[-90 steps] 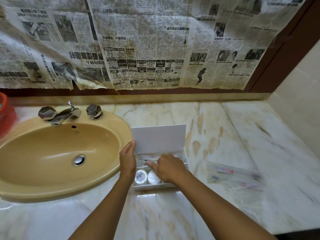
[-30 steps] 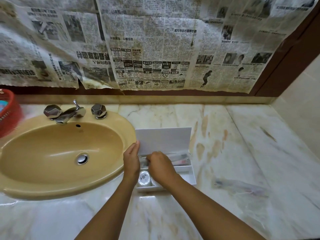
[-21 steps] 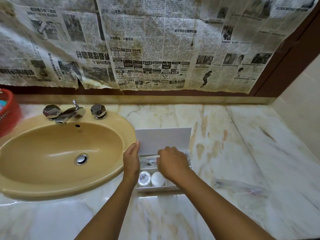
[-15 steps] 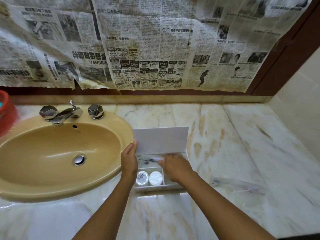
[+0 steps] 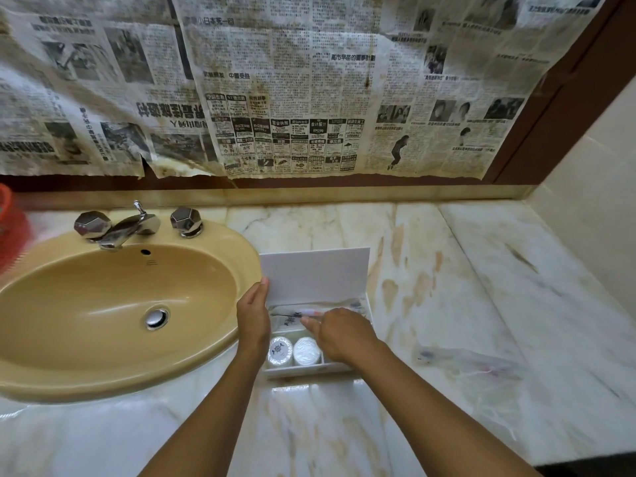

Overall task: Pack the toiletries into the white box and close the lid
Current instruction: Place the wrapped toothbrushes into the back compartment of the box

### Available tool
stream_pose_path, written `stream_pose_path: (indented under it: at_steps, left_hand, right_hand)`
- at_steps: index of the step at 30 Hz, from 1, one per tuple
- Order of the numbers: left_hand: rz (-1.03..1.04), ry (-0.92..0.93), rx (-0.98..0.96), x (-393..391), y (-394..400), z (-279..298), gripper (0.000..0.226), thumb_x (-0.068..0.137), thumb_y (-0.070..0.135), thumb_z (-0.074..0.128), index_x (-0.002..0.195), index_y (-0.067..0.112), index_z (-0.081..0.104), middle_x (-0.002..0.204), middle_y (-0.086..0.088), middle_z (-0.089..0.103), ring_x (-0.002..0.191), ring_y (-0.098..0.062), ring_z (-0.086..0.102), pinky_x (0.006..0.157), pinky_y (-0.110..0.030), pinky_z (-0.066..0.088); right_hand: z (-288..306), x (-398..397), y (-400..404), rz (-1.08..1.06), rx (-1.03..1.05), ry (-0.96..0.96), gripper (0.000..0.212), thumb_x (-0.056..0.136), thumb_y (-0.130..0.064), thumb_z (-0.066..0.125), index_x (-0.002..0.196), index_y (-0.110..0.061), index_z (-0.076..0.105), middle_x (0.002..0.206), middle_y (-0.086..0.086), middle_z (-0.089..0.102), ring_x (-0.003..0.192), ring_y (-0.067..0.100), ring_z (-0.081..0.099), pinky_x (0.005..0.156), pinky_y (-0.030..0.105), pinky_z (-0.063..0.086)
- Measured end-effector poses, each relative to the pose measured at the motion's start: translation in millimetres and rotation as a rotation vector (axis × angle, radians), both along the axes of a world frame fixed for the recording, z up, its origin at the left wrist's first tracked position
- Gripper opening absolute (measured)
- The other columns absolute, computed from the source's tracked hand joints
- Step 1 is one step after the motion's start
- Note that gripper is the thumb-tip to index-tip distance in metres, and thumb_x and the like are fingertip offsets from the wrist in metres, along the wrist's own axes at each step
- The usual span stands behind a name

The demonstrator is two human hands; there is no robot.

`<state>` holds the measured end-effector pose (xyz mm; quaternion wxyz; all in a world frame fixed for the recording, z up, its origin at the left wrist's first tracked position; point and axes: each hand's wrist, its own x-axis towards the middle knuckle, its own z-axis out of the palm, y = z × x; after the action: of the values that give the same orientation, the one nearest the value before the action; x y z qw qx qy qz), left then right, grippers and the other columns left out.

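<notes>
The white box (image 5: 304, 370) sits on the marble counter just right of the sink, its lid (image 5: 315, 277) standing upright at the back. Two round white toiletries (image 5: 279, 351) (image 5: 307, 351) lie side by side in its front compartment. A clear-wrapped toothbrush packet (image 5: 292, 313) lies across the back compartment. My left hand (image 5: 253, 318) rests with straight fingers against the left edge of the box and lid. My right hand (image 5: 340, 335) is over the box, knuckles up, with its fingertips pressing on the packet; it hides the box's right part.
A second clear plastic packet (image 5: 471, 364) lies on the counter to the right of the box. The tan sink (image 5: 103, 304) with its chrome tap (image 5: 120, 228) is on the left, a red basket (image 5: 8, 235) at the far left. Newspaper covers the wall behind.
My right hand has shifted back and forth along the packet in the back compartment and now presses near its middle. My left hand has stayed at the box's left edge.
</notes>
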<state>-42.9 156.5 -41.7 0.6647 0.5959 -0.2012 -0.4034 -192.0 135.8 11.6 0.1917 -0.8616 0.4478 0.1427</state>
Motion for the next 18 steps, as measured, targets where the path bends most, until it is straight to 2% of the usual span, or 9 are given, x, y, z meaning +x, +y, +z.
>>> stream_pose_path:
  at_steps: [2, 3, 5, 6, 7, 10, 13, 16, 18]
  left_hand:
    - [0.005, 0.0, -0.002, 0, 0, 1, 0.027, 0.102, 0.021, 0.049, 0.086, 0.014, 0.07, 0.091, -0.004, 0.069, 0.089, -0.018, 0.062, 0.088, -0.04, 0.049]
    - [0.006, -0.003, -0.003, -1, 0, 1, 0.027, 0.102, 0.021, 0.049, 0.086, 0.015, 0.07, 0.091, -0.003, 0.069, 0.088, -0.017, 0.062, 0.088, -0.038, 0.048]
    - [0.009, -0.011, 0.001, -1, 0, 1, 0.026, 0.102, 0.021, 0.049, 0.086, 0.016, 0.07, 0.091, -0.002, 0.07, 0.088, -0.015, 0.062, 0.088, -0.036, 0.048]
    - [0.008, -0.013, 0.003, 0, 0, 0, 0.026, 0.102, 0.021, 0.049, 0.086, 0.017, 0.07, 0.091, -0.001, 0.07, 0.088, -0.015, 0.062, 0.088, -0.036, 0.049]
    - [0.004, -0.013, 0.002, 0, 1, -1, 0.026, 0.102, 0.021, 0.049, 0.085, 0.018, 0.069, 0.091, 0.0, 0.069, 0.088, -0.014, 0.061, 0.088, -0.035, 0.049]
    - [0.001, -0.017, -0.003, 1, 0, 0, 0.027, 0.102, 0.022, 0.05, 0.082, 0.02, 0.068, 0.088, 0.003, 0.068, 0.087, -0.013, 0.06, 0.086, -0.032, 0.048]
    - [0.012, -0.029, 0.0, 0, -1, -1, 0.027, 0.102, 0.022, 0.049, 0.082, 0.021, 0.067, 0.086, 0.005, 0.066, 0.082, -0.008, 0.058, 0.081, -0.026, 0.047]
    - [0.013, -0.047, 0.004, -1, -1, -2, 0.026, 0.102, 0.022, 0.049, 0.081, 0.02, 0.066, 0.083, 0.005, 0.063, 0.079, -0.008, 0.056, 0.077, -0.025, 0.046]
    - [0.021, -0.058, 0.009, -1, -1, -1, 0.027, 0.102, 0.023, 0.05, 0.079, 0.019, 0.064, 0.08, 0.005, 0.06, 0.074, -0.006, 0.053, 0.072, -0.022, 0.044]
  right_hand:
    - [2, -1, 1, -0.037, 0.002, -0.044, 0.046, 0.103, -0.02, 0.027, 0.146, -0.037, 0.028, 0.146, 0.002, 0.043, 0.127, 0.031, 0.045, 0.093, 0.039, 0.043]
    - [4, -4, 1, -0.062, -0.017, -0.08, 0.044, 0.103, -0.02, 0.028, 0.144, -0.035, 0.034, 0.135, 0.007, 0.053, 0.119, 0.032, 0.051, 0.085, 0.037, 0.044]
    - [6, -12, 2, -0.159, -0.063, -0.224, 0.033, 0.102, -0.028, 0.035, 0.123, -0.024, 0.06, 0.104, 0.01, 0.063, 0.1, 0.031, 0.059, 0.072, 0.031, 0.042]
    - [7, -18, 2, -0.235, -0.101, -0.311, 0.032, 0.1, -0.031, 0.039, 0.11, -0.018, 0.067, 0.097, 0.008, 0.064, 0.096, 0.028, 0.06, 0.071, 0.03, 0.043]
    - [8, -24, 3, -0.29, -0.148, -0.377, 0.029, 0.097, -0.029, 0.043, 0.106, -0.015, 0.068, 0.101, 0.006, 0.064, 0.098, 0.025, 0.059, 0.075, 0.031, 0.046]
    - [9, -49, -1, -0.42, -0.249, -0.454, 0.029, 0.091, -0.013, 0.049, 0.114, -0.015, 0.066, 0.115, 0.003, 0.062, 0.107, 0.02, 0.054, 0.09, 0.031, 0.045]
    - [4, -83, -8, -0.492, -0.236, -0.249, 0.041, 0.087, -0.002, 0.049, 0.122, -0.02, 0.06, 0.124, 0.004, 0.057, 0.115, 0.023, 0.048, 0.094, 0.033, 0.039]
    - [-12, -115, -12, -0.513, -0.121, 0.068, 0.053, 0.086, -0.002, 0.046, 0.133, -0.026, 0.046, 0.133, 0.003, 0.046, 0.124, 0.024, 0.039, 0.098, 0.036, 0.035]
    - [-25, -133, -13, -0.525, -0.05, 0.176, 0.052, 0.087, -0.005, 0.045, 0.134, -0.027, 0.042, 0.134, 0.003, 0.043, 0.126, 0.024, 0.037, 0.1, 0.039, 0.033]
